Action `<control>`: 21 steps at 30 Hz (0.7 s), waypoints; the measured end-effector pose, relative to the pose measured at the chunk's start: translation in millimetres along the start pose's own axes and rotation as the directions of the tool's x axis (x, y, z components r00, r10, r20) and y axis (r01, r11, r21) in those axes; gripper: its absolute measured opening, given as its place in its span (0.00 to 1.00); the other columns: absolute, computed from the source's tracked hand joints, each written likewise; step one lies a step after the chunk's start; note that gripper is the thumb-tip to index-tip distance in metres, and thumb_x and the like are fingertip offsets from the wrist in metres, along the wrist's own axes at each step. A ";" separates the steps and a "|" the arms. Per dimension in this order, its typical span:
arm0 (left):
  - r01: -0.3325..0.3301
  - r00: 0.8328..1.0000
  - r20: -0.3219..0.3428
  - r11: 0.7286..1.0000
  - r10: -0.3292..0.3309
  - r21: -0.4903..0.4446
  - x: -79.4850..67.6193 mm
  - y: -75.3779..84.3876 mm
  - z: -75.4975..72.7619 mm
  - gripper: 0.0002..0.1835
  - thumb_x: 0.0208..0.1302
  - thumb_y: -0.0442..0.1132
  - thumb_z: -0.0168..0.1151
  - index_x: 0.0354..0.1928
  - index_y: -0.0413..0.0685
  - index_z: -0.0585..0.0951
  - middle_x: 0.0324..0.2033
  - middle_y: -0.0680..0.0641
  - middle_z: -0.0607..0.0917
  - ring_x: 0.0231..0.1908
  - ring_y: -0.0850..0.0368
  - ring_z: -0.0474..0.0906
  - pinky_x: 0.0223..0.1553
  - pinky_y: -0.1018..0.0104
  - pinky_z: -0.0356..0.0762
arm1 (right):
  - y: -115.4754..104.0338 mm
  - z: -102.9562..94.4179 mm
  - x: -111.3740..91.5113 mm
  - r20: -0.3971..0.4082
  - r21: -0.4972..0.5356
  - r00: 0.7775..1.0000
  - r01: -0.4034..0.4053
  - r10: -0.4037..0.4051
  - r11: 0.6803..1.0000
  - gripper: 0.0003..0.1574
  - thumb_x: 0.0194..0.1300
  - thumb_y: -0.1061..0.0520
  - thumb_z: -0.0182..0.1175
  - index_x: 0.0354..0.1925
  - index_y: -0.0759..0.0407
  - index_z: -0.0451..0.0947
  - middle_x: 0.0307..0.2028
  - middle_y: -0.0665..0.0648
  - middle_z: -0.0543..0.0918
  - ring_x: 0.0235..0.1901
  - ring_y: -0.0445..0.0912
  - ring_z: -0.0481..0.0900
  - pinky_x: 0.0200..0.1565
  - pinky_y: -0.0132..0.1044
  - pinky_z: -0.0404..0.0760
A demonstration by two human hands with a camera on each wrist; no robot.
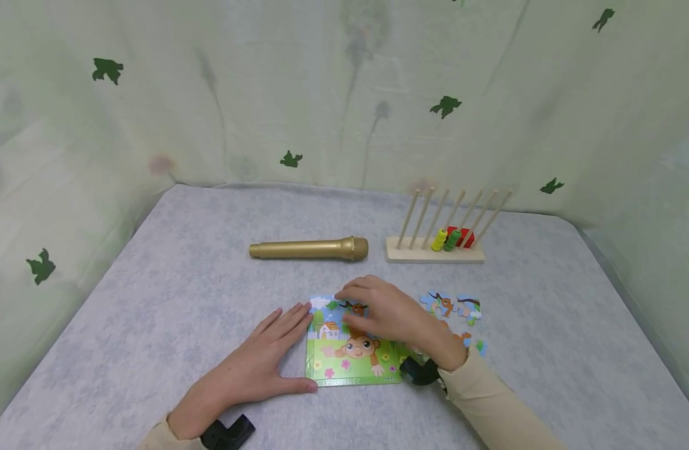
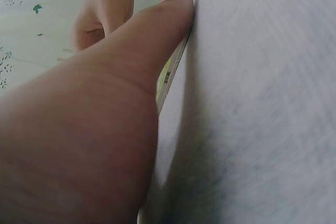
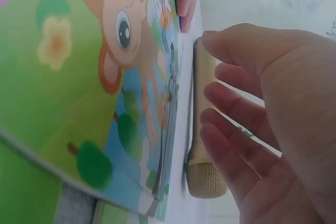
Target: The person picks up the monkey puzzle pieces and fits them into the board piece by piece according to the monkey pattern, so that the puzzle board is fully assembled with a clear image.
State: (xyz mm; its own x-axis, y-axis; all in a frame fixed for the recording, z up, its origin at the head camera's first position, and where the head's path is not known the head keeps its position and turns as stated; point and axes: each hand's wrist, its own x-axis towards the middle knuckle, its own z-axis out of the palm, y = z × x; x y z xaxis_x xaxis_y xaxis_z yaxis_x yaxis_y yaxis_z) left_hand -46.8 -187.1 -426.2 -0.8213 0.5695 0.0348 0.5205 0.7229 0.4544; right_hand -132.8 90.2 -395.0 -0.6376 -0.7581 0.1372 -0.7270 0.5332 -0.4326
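A square jigsaw puzzle [image 1: 344, 369] with a cartoon monkey on green grass lies flat on the table. My left hand [image 1: 260, 359] rests at its left side, thumb and fingers spread straight, with fingertips touching the edge. In the left wrist view, the thumb [image 2: 168, 17] lies against the board's side. Over the puzzle's upper part hovers my right hand [image 1: 386, 312], hiding some of the picture. The right wrist view shows its fingers [image 3: 236, 103] loosely bent, with nothing between them and thumb, apart from the puzzle surface [image 3: 63, 87].
Several loose puzzle pieces [image 1: 469, 309] lie to the right, partly behind my right wrist. Farther back is a gold toy microphone [image 1: 299, 249]. Right of it stands a wooden peg base [image 1: 434, 257] with upright rods and yellow, green and red parts. A pale curtain [image 1: 322, 94] hangs behind.
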 end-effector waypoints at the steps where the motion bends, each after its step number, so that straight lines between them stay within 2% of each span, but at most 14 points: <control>1: 0.001 1.000 0.000 1.000 -0.001 -0.001 0.1 0.1 -0.1 0.61 0.57 0.77 0.63 0.80 0.43 0.59 0.82 0.48 0.54 0.81 0.49 0.50 0.80 0.65 0.33 | 0.4 -0.9 -1.4 -0.003 0.000 1.000 0.000 0.000 1.000 0.22 0.72 0.49 0.67 0.59 0.55 0.83 0.56 0.51 0.84 0.58 0.47 0.80 0.58 0.42 0.83; 10: -0.001 1.000 0.007 1.000 0.001 0.000 0.7 0.2 -0.1 0.60 0.57 0.77 0.62 0.80 0.43 0.59 0.82 0.47 0.55 0.81 0.48 0.50 0.80 0.51 0.43 | 7.7 -7.8 -17.1 -0.030 0.014 0.999 -0.018 0.018 1.000 0.22 0.71 0.50 0.68 0.60 0.55 0.83 0.56 0.51 0.84 0.58 0.47 0.80 0.57 0.43 0.84; 21: 0.021 1.000 0.014 1.000 -0.021 -0.003 1.0 0.2 0.1 0.62 0.55 0.78 0.64 0.81 0.44 0.59 0.82 0.49 0.54 0.81 0.51 0.49 0.81 0.57 0.39 | 14.9 -15.5 -33.1 -0.037 0.001 0.998 -0.048 0.048 0.999 0.22 0.71 0.48 0.67 0.59 0.54 0.84 0.57 0.51 0.85 0.61 0.50 0.79 0.61 0.48 0.82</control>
State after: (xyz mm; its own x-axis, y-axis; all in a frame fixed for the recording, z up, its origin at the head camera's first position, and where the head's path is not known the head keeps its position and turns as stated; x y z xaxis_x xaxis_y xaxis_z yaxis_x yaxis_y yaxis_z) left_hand -47.6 -186.4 -426.2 -0.8285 0.5598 0.0125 0.5024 0.7333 0.4581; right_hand -126.4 129.1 -392.2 -0.6803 -0.7177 0.1489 -0.6955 0.5681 -0.4399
